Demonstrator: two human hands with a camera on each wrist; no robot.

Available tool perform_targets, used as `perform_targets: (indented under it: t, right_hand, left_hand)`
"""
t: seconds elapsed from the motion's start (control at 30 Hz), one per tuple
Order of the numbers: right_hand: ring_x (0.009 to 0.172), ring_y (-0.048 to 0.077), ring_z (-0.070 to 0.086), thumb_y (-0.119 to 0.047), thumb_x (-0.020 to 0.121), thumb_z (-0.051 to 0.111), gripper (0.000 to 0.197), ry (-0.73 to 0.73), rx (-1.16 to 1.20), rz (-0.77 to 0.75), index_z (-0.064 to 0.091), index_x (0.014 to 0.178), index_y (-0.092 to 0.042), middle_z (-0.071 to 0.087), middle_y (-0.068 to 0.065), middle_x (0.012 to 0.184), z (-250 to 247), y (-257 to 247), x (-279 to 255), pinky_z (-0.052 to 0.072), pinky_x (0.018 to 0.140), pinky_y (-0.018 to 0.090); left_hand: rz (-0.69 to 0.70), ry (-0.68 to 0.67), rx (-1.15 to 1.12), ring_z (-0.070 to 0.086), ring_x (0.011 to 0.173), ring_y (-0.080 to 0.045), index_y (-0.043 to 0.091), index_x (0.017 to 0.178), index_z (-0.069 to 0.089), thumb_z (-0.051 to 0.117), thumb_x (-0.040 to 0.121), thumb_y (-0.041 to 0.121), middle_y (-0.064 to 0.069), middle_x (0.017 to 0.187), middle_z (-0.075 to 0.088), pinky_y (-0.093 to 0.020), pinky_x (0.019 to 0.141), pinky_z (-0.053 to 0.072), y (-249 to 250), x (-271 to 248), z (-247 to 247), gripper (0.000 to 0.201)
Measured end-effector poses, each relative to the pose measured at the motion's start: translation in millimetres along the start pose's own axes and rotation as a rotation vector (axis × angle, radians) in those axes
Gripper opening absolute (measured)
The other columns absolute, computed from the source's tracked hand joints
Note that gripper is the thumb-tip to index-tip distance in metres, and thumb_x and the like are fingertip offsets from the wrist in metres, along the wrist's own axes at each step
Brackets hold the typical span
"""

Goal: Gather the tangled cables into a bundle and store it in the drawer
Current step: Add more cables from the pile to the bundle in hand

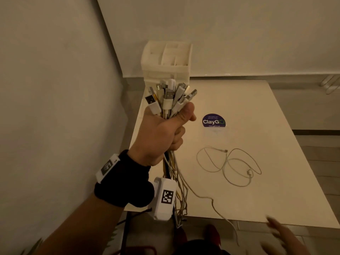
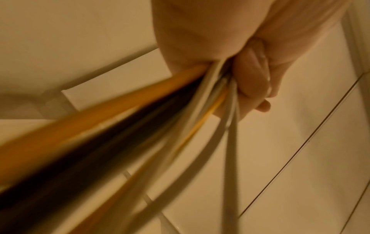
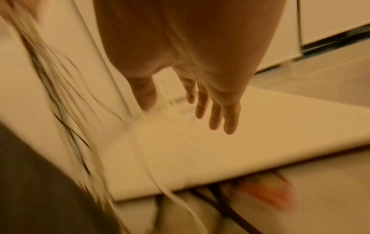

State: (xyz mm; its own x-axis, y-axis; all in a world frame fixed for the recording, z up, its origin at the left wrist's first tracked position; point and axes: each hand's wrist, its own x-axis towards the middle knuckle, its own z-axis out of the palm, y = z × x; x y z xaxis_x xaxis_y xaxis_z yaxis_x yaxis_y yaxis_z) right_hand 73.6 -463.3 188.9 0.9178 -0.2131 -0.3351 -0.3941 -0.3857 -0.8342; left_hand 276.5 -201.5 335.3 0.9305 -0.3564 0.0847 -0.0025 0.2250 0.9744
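My left hand [image 1: 165,129] grips a thick cable bundle [image 1: 171,99] upright above the table's left side, USB plugs fanning out above the fist. The white, yellow and black cords [image 2: 124,142] hang down from my fist past the table's front edge. One white cable [image 1: 230,165] lies loosely coiled on the table [image 1: 276,144]; a strand trails from the bundle over the front edge. My right hand [image 1: 279,234], blurred, is at the front right edge with straight fingers [image 3: 216,117], holding nothing. A white drawer organiser [image 1: 166,61] stands at the table's back left corner, behind the plugs.
A round blue "ClayGo" sticker [image 1: 214,120] sits mid-table. Walls close in on the left and behind the table. Tiled floor and red shoes [image 1: 213,234] show below the front edge. A metal frame [image 1: 331,83] is at the far right.
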Motion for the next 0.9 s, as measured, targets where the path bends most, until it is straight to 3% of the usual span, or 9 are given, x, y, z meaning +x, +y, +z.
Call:
perform_targets:
  t: [0.1, 0.17, 0.23, 0.33, 0.5, 0.6, 0.67, 0.77, 0.9]
  right_hand:
    - [0.127, -0.001, 0.049, -0.063, 0.072, 0.067, 0.070, -0.155, -0.017, -0.282, 0.035, 0.134, -0.058, 0.053, -0.025, 0.134, 26.1, -77.9, 16.3, 0.039, 0.104, 0.027]
    - [0.127, -0.002, 0.048, -0.051, 0.078, 0.065, 0.071, -0.284, 0.050, -0.470, 0.036, 0.141, -0.039, 0.052, -0.025, 0.135, 51.9, -125.8, 33.0, 0.038, 0.104, 0.022]
    - [0.114, 0.008, 0.060, -0.033, 0.080, 0.068, 0.051, -0.402, 0.059, -0.532, 0.053, 0.127, -0.024, 0.064, -0.011, 0.123, 71.6, -167.5, 45.7, 0.047, 0.100, 0.032]
    - [0.069, 0.026, 0.068, -0.014, 0.086, 0.068, 0.012, -0.467, 0.099, -0.547, 0.065, 0.090, -0.003, 0.070, 0.013, 0.078, 95.4, -185.6, 51.5, 0.057, 0.072, 0.050]
    - [0.044, 0.018, 0.051, -0.021, 0.091, 0.065, 0.040, -0.398, 0.171, -0.523, 0.057, 0.062, 0.005, 0.057, 0.005, 0.050, 108.7, -164.8, 54.7, 0.046, 0.051, 0.027]
    - [0.043, 0.015, 0.037, -0.031, 0.087, 0.070, 0.050, -0.413, 0.155, -0.477, 0.046, 0.050, -0.007, 0.043, -0.003, 0.044, 110.4, -147.9, 68.3, 0.034, 0.049, 0.027]
    - [0.044, 0.011, 0.044, -0.032, 0.085, 0.069, 0.044, -0.453, 0.100, -0.472, 0.050, 0.046, -0.021, 0.050, -0.006, 0.044, 112.3, -133.6, 80.6, 0.037, 0.051, 0.025]
    - [0.055, 0.011, 0.062, -0.033, 0.081, 0.067, 0.026, -0.479, 0.052, -0.418, 0.067, 0.057, -0.021, 0.067, -0.004, 0.056, 122.6, -105.7, 92.9, 0.051, 0.059, 0.023]
    - [0.081, 0.031, 0.071, -0.080, 0.059, 0.065, 0.086, -0.485, 0.029, -0.301, 0.070, 0.086, 0.001, 0.073, 0.018, 0.085, 136.5, -66.3, 100.3, 0.058, 0.082, 0.042]
  left_hand:
    - [-0.007, -0.018, -0.020, 0.018, 0.033, -0.010, 0.007, 0.075, 0.057, 0.059, 0.087, 0.032, 0.007, 0.042, 0.026, -0.015, 0.039, 0.021, -0.9, -11.2, 13.9, 0.028]
    - [-0.004, -0.034, -0.021, 0.019, 0.033, -0.010, 0.008, 0.076, 0.059, 0.059, 0.087, 0.032, 0.006, 0.042, 0.027, -0.016, 0.039, 0.021, -1.4, -18.8, 22.7, 0.027]
    - [-0.001, -0.042, -0.012, 0.020, 0.034, -0.011, 0.009, 0.077, 0.061, 0.060, 0.087, 0.032, 0.005, 0.042, 0.028, -0.017, 0.039, 0.022, -2.0, -26.3, 29.1, 0.026]
    - [0.009, -0.032, -0.012, 0.020, 0.035, -0.013, 0.007, 0.080, 0.063, 0.062, 0.086, 0.032, 0.003, 0.043, 0.029, -0.018, 0.039, 0.021, -1.4, -34.4, 31.1, 0.025]
    - [-0.028, -0.029, -0.036, 0.019, 0.036, -0.012, 0.010, 0.078, 0.066, 0.062, 0.085, 0.031, 0.003, 0.044, 0.028, -0.019, 0.038, 0.019, -2.4, -36.5, 30.6, 0.022]
    - [-0.018, -0.047, -0.044, 0.019, 0.035, -0.010, 0.005, 0.080, 0.062, 0.061, 0.085, 0.029, 0.008, 0.042, 0.031, -0.020, 0.038, 0.016, 4.6, -24.6, 32.3, 0.025]
    - [0.016, -0.047, -0.015, 0.021, 0.033, -0.007, 0.003, 0.081, 0.058, 0.059, 0.086, 0.029, 0.012, 0.041, 0.034, -0.019, 0.037, 0.016, 14.2, -13.9, 33.6, 0.026]
    - [0.057, -0.055, 0.026, 0.023, 0.031, -0.006, 0.004, 0.081, 0.058, 0.055, 0.093, 0.024, 0.011, 0.041, 0.033, -0.015, 0.037, 0.021, 24.6, -2.1, 36.9, 0.023]
    - [0.101, -0.090, -0.034, 0.021, 0.032, -0.006, 0.007, 0.081, 0.058, 0.055, 0.093, 0.027, 0.011, 0.042, 0.032, -0.016, 0.036, 0.020, 24.8, 3.3, 43.1, 0.024]
